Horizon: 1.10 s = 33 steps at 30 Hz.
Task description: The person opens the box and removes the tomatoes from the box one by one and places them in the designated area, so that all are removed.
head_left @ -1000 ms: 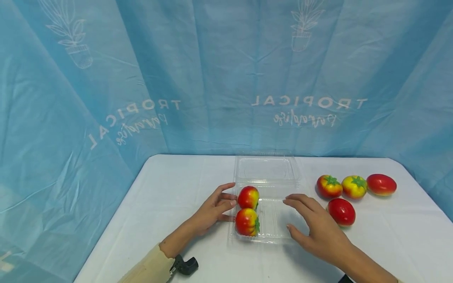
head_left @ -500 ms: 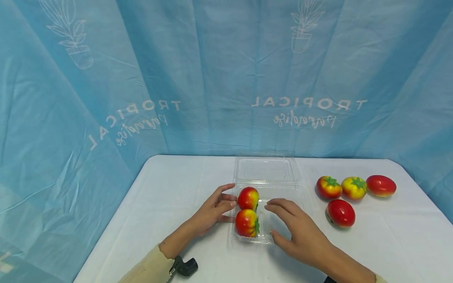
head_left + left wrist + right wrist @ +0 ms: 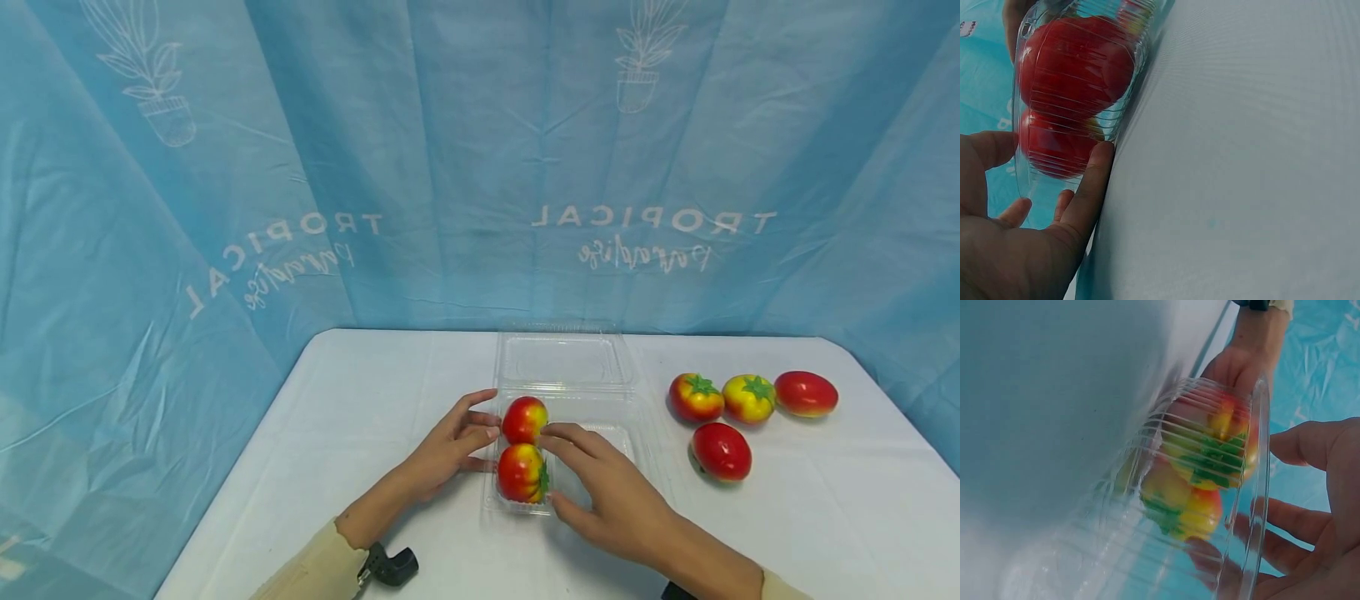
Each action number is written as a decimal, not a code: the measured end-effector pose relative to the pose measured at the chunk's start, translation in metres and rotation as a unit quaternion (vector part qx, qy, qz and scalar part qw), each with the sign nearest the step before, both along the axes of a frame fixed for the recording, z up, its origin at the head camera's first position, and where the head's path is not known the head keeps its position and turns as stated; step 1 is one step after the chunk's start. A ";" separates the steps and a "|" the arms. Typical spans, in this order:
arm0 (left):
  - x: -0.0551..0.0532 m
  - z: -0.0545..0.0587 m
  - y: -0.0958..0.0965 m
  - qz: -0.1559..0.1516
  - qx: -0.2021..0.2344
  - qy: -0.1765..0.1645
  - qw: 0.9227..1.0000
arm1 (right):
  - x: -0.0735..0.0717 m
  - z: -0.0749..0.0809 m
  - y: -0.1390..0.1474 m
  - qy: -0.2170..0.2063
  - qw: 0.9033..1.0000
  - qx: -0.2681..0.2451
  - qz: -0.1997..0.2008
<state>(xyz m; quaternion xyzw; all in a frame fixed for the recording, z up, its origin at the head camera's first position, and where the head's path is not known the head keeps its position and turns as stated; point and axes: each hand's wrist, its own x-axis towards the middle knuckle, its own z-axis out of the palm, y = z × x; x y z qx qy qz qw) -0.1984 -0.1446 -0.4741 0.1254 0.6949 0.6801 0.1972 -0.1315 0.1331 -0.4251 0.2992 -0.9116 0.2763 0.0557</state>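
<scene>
Two glossy red-and-yellow tomatoes, a far one and a near one, sit along the left side of a clear plastic clamshell container, their green leafy tops facing right. My left hand is at the container's left wall, fingers spread and lightly bent; the left wrist view shows its fingertips right at the ribbed wall. My right hand reaches over the container's right part, its fingers loosely bent beside the tomatoes. In the right wrist view its thumb stays outside the clear rim.
The container's lid lies folded back toward the curtain. On the white tablecloth at the right are a red-and-yellow tomato, a yellower one and two red oval ones, one behind and one in front.
My right hand has moved left across the container, up to the right side of the two tomatoes. My left hand and the tomatoes have stayed in place.
</scene>
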 end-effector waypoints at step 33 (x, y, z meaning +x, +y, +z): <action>0.001 0.001 0.000 -0.003 0.006 -0.003 1.000 | -0.020 -0.009 -0.020 -0.075 0.994 -0.043 0.066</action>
